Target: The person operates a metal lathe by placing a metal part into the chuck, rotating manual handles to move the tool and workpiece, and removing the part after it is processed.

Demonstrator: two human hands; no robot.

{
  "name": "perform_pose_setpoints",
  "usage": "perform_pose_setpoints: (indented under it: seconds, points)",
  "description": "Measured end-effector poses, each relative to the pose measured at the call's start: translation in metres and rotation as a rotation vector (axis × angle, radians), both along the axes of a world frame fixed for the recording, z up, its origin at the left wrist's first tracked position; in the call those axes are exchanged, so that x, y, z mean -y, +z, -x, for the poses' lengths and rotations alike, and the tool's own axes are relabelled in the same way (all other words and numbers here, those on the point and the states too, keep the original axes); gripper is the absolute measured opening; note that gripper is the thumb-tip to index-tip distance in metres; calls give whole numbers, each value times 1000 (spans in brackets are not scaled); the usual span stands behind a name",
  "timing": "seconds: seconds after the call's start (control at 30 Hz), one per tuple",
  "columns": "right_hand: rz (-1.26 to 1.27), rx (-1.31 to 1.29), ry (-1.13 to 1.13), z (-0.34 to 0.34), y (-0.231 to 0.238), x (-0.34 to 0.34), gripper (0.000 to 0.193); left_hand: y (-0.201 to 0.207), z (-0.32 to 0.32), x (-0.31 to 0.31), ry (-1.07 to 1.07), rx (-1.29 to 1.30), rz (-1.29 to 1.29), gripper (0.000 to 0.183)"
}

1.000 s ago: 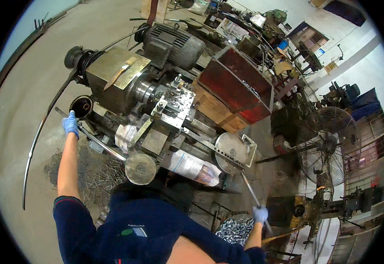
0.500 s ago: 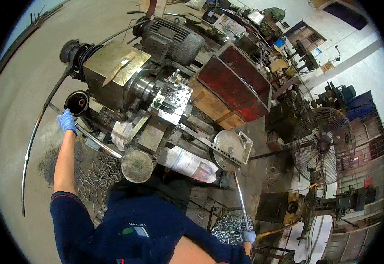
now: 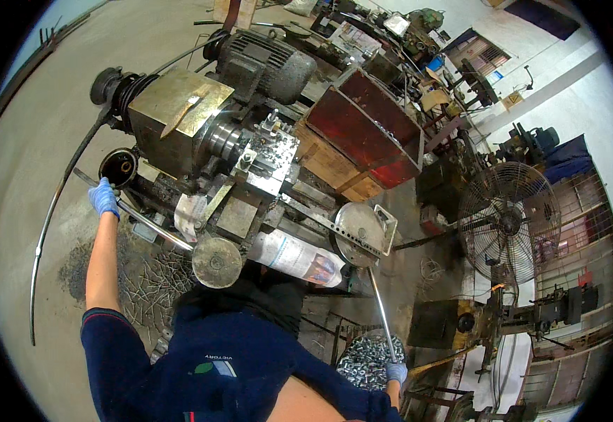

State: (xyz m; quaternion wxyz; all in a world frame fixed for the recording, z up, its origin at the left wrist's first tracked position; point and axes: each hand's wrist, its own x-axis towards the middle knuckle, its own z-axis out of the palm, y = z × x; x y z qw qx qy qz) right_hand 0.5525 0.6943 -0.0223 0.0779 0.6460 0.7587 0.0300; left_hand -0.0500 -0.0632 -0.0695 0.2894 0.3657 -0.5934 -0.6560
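Note:
My left hand (image 3: 104, 197), in a blue glove, is closed round a metal lever (image 3: 153, 225) that slants to a round steel disc (image 3: 216, 263) on the near side of a lathe-like machine (image 3: 173, 116). Far to the right, my gloved right hand (image 3: 396, 371) grips the lower end of a long shiny rod (image 3: 382, 302). That rod runs up to a larger round disc (image 3: 356, 228) with a handle frame. Between the arms are the machine's spindle (image 3: 225, 138) and a slide block (image 3: 270, 160) strewn with metal chips. Beside my right hand, a container holds many small shiny metal parts (image 3: 363, 360).
A red metal bin (image 3: 366, 126) stands on a wooden crate (image 3: 334, 163) behind the slide. An electric motor (image 3: 268, 67) sits at the back. Metal shavings (image 3: 155, 285) cover the floor at left. A large fan (image 3: 509, 221) and other machines stand at right.
The whole view has shifted slightly, with the machine and bin a little farther left. Both hands keep their grip on the same lever and rod, nearly in place.

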Motion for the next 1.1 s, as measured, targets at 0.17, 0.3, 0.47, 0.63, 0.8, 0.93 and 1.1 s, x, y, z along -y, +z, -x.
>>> perform_pose_setpoints:
  seconds: [0.17,0.3,0.47,0.63,0.8,0.93,1.1]
  points:
    - [15,55,-9,0,-1,1,54,8,-4,-7,-23,21,-25,24]
    - [30,44,-14,2,0,5,51,13,-5,-10,-9,-31,-57,23]
    - [-7,36,-54,2,-2,7,57,10,-4,-9,0,-28,-49,24]
    - [-11,5,-51,1,-2,13,56,6,-2,-6,-12,-43,-58,24]
    - [46,76,-89,5,4,17,52,9,-2,-7,-15,-61,-25,21]
    - [38,79,-96,3,2,17,52,11,-2,-7,-36,-60,-117,19]
    - [21,51,-98,2,0,22,51,5,0,-2,-22,-31,-6,17]
